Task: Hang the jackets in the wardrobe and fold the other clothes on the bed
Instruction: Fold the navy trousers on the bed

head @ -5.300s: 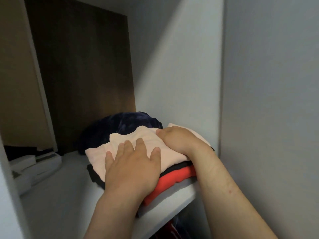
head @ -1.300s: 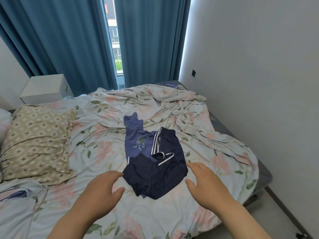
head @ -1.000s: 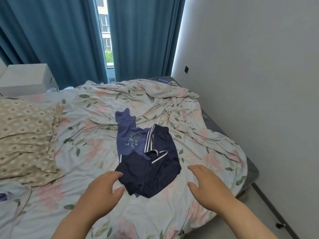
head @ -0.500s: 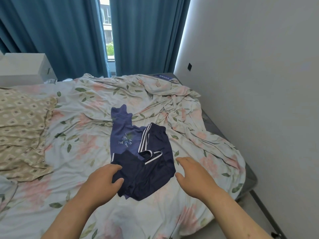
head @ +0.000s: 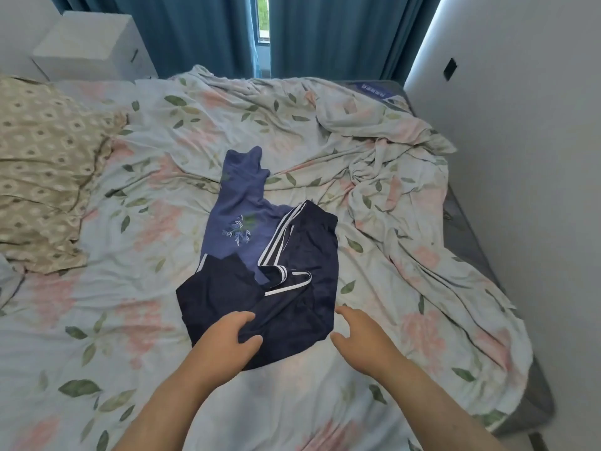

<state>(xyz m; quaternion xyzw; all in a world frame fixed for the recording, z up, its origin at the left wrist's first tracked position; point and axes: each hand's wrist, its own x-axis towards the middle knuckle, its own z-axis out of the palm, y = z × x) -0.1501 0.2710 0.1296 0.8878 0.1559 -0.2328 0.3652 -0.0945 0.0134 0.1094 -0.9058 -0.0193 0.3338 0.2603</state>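
Observation:
Dark navy shorts (head: 292, 297) with white side stripes lie crumpled in the middle of the bed (head: 136, 314). Partly under them lies a lighter blue garment (head: 240, 206) with a small leaf embroidery. My left hand (head: 227, 340) rests on the near edge of the shorts, its fingers curling onto the cloth; a firm grip cannot be made out. Just right of the shorts' near corner hovers my right hand (head: 361, 336), fingers spread, holding nothing.
A rumpled floral sheet bunches up at the bed's far right (head: 383, 148). A beige patterned pillow (head: 45, 164) lies at the left. A white bedside cabinet (head: 87, 43) stands before teal curtains (head: 195, 30). A white wall (head: 536, 157) runs close along the right.
I have turned from the wardrobe shelf to the bed. Over the last second both hands moved forward, the left one onto the shorts' near edge, and the view tilted down.

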